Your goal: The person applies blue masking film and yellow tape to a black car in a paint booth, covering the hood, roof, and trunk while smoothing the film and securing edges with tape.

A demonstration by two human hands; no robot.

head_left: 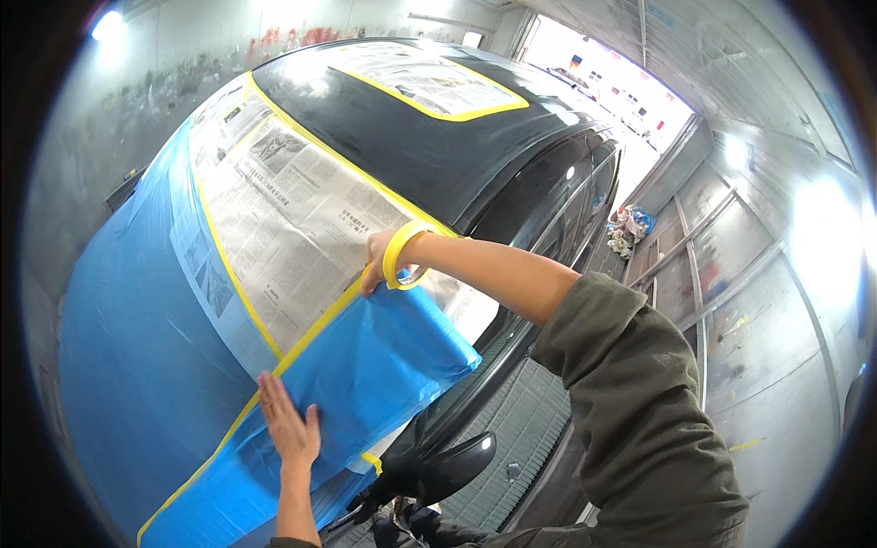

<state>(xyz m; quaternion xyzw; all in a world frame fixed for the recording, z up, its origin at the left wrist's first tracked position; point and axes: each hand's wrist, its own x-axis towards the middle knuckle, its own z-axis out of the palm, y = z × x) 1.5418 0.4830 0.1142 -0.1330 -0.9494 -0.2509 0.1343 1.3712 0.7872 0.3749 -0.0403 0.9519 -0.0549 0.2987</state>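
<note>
Blue masking film lies over the lower side of a car's windscreen area, directly beneath both hands, its free fold reaching out toward the car's side. Yellow tape runs along its upper-left edge and passes between the hands.

Left hand: flat and unclenched, fingers extended, palm down on the film, fingertips at the tape line; nothing is grasped. Right hand: fingers bent downward at the film's top corner, on the tape's upper end — whether they pinch the film or only press it cannot be told. A yellow tape roll encircles this hand near the wrist.

Newspaper covers the glass above the film, bordered by yellow tape. Blue sheeting covers the front of the car at left. A dark side mirror projects just below the film's lower edge, near a short tape end. The right forearm and dark sleeve cross the view, obstructing part of the car's side.
</note>
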